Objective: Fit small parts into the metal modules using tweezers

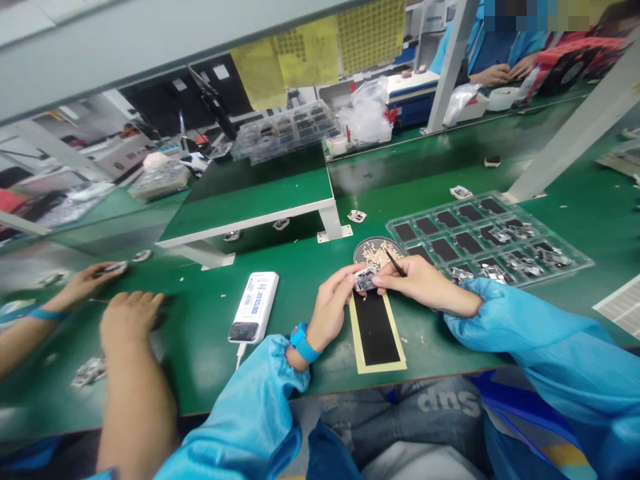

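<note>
Above black pad point(376, 331), left hand point(330, 308) pinching module point(366, 281), right hand point(425, 285) tweezers point(395, 264)

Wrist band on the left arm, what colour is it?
The wrist band is bright blue, and it shows best in the head view.

Left of the left hand point(331, 307), a white power bank point(253, 307) blocks passage.

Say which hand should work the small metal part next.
Right hand, probably: it holds a thin black tool close to the small metal part, which the left hand is gripping.
</note>
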Tool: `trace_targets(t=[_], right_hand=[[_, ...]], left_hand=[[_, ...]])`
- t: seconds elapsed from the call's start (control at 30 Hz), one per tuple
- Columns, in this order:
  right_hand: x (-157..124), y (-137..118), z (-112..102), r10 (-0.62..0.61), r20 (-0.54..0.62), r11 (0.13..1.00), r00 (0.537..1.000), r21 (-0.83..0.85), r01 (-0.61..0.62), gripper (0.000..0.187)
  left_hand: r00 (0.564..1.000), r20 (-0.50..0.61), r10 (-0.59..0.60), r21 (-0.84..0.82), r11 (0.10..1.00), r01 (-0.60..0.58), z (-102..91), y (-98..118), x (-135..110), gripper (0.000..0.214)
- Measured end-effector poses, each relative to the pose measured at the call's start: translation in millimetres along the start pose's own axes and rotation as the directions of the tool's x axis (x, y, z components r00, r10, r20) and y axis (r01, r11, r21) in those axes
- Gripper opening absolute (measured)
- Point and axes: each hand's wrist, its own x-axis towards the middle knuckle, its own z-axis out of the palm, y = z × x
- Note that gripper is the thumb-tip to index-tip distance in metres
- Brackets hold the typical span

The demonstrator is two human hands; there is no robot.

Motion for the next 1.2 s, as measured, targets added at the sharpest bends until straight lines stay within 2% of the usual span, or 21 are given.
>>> trace_targets(t=[0.13, 0.3, 0.6, 0.97, 1.2], right_hand=[[-0.1, -2.7, 0.0, -0.020, -0.023, 0.999, 1.000, -0.046, 0.019, 0.033], [0.2, -4.5, 0.2, -0.023, -0.040, 0.998, 0.999, -0.051, 0.021, 0.032], [0.4, -3.5, 0.0, -0.013, -0.080, 0.996, 0.997, -0.087, 0.006, 0.035], [-1.2, 1.9, 7.3, -0.085, -0.141, 0.996, 0.986, -0.053, 0.078, 0.039], [-1.2, 2.4, 8.7, -0.077, -0.149, 0.997, 0.986, -0.021, 0.075, 0.034]], left_hand=[[0.999, 0.047, 0.003, -0.080, 0.997, 0.001, 0.8, 0.2, 0.0, 0.038], [0.996, 0.087, 0.012, -0.156, 0.988, 0.001, 3.1, -2.6, 1.4, 0.046], [0.996, 0.056, 0.063, 0.074, 0.995, -0.067, 3.3, -7.2, 0.1, 0.047], [0.992, -0.044, 0.120, 0.172, 0.979, -0.111, 5.1, -6.4, -1.6, 0.045], [0.986, -0.058, 0.159, 0.244, 0.959, -0.141, 4.7, -6.3, -2.9, 0.046]])
